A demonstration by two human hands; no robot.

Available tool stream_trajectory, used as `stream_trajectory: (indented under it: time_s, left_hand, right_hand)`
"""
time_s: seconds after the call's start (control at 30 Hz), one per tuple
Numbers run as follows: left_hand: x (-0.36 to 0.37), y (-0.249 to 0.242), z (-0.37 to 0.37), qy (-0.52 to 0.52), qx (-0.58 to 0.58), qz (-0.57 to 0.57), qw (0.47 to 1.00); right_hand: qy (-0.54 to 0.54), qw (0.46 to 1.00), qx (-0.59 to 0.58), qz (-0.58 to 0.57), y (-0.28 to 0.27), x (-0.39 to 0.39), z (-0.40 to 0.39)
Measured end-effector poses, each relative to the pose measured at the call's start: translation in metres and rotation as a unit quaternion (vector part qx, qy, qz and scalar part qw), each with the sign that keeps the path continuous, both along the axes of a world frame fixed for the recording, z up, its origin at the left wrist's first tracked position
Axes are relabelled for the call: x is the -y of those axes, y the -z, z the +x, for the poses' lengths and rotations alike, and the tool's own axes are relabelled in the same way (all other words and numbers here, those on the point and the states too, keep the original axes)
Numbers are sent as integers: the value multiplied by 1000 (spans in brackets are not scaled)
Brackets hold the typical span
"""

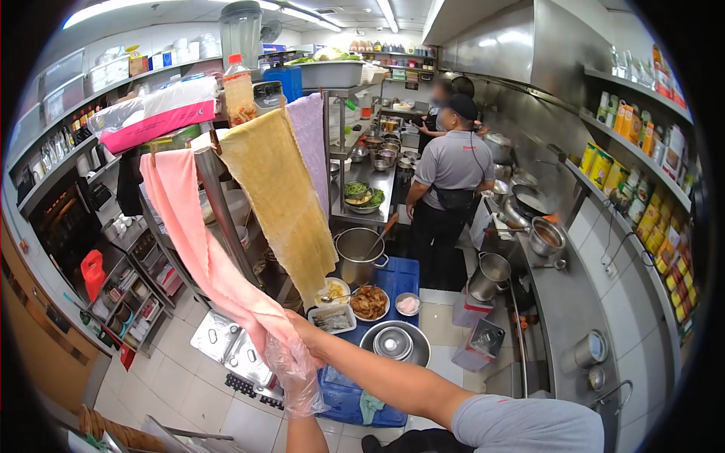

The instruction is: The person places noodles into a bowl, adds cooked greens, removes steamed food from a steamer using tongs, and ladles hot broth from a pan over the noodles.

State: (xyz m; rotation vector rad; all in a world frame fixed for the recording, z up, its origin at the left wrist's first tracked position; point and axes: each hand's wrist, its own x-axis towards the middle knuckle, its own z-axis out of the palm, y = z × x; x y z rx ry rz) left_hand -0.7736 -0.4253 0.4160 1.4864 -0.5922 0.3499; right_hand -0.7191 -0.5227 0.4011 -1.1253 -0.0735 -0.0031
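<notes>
A long pink towel (pixel 200 245) hangs from the rack at the left, and its lower end reaches my hands. My left hand (pixel 293 374) wears a clear, loose plastic glove and is closed at the towel's bottom end; its fingers are partly covered by cloth and plastic. Bare, my right hand (pixel 303 336) is closed on the same towel end, against the left hand, with its fingertips hidden. Beside the pink towel hang a yellow-brown towel (pixel 276 192) and a purple towel (pixel 308 143). Just past my hands is a white tray of food (pixel 332 318).
On a blue chest (pixel 343 389) stand a bowl of brown food (pixel 370 302), a large steel basin (pixel 423 351) and a green cloth (pixel 371 406). A large pot (pixel 359 253) is behind. Co-workers (pixel 453 166) stand by the stove at right. Steel lids (pixel 226 343) lie low at left.
</notes>
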Motion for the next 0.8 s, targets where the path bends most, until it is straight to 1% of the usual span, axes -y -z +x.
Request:
stream_trajectory:
  time_s: [0.03, 0.1, 0.13, 0.17, 0.2, 0.23, 0.27, 0.3, 0.33, 0.37, 0.4, 0.43, 0.5, 0.53, 0.57, 0.6, 0.63, 0.67, 0.7, 0.73, 0.77, 0.8]
  left_hand:
    - [0, -1, 2, -84, 121, 91, 985]
    - [-4, -5, 2, -71, 107, 89, 988]
    - [-9, -3, 4, -82, 127, 133, 980]
    - [-13, -2, 5, -93, 147, 177, 969]
    - [-16, 0, 4, -93, 147, 177, 969]
    - [-19, 2, 3, -136, 175, 213, 952]
    - [-21, 3, 3, -179, 202, 247, 931]
    - [-21, 4, 4, -179, 201, 247, 931]
    - [-20, 5, 6, -193, 162, 209, 945]
    - [-19, 7, 8, -206, 122, 171, 956]
    - [-23, 22, 19, -238, 148, 211, 936]
    - [-27, 36, 28, -237, 148, 211, 937]
    - [-32, 41, 39, -236, 144, 199, 940]
    - [-37, 59, 48, -242, 151, 192, 939]
    - [-36, 55, 45, -241, 151, 192, 939]
    - [-35, 51, 38, -176, 43, 111, 977]
    - [-34, 48, 35, -108, -65, 27, 992]
    - [-32, 49, 35, -90, -66, 8, 994]
    - [-30, 51, 32, -89, -66, 8, 994]
    - [-26, 52, 27, -89, -22, 19, 996]
    - [-22, 51, 22, -90, 23, 30, 995]
    - [-22, 54, 18, -113, 25, 79, 990]
  right_hand:
    - [-2, 1000, -1, 11, 5, 2, 2]
    - [-11, 998, -4, 56, 16, 5, 7]
    - [-11, 998, -5, 57, 22, 6, 11]
    - [11, 998, -24, 57, 20, 5, 12]
    - [33, 997, -42, 56, 17, 4, 12]
    - [33, 997, -43, 56, 16, 5, 10]
    - [20, 997, -67, 43, -3, 3, -3]
    - [7, 995, -91, 30, -19, -2, -12]
    - [7, 995, -92, 30, -26, -8, -16]
    - [-17, 991, -133, 29, -31, -14, -19]
    - [-40, 984, -173, 29, -33, -16, -20]
    - [-40, 984, -174, 29, -32, -15, -20]
    - [-118, 990, -80, 3, -26, -12, -20]
    - [-84, 995, -61, 4, -22, -15, -20]
    - [-83, 995, -61, 4, -14, -14, -16]
    - [-60, 995, -19, -73, -8, -11, -12]
    - [-36, 988, 23, -150, -1, -8, -8]
    - [-36, 988, 23, -150, -4, -8, -10]
    - [4, 988, 16, -153, -7, -9, -12]
    - [44, 987, 9, -156, -10, -9, -13]
    - [45, 987, 9, -156, -6, -7, -10]
    - [48, 983, -11, -179, -3, -5, -6]
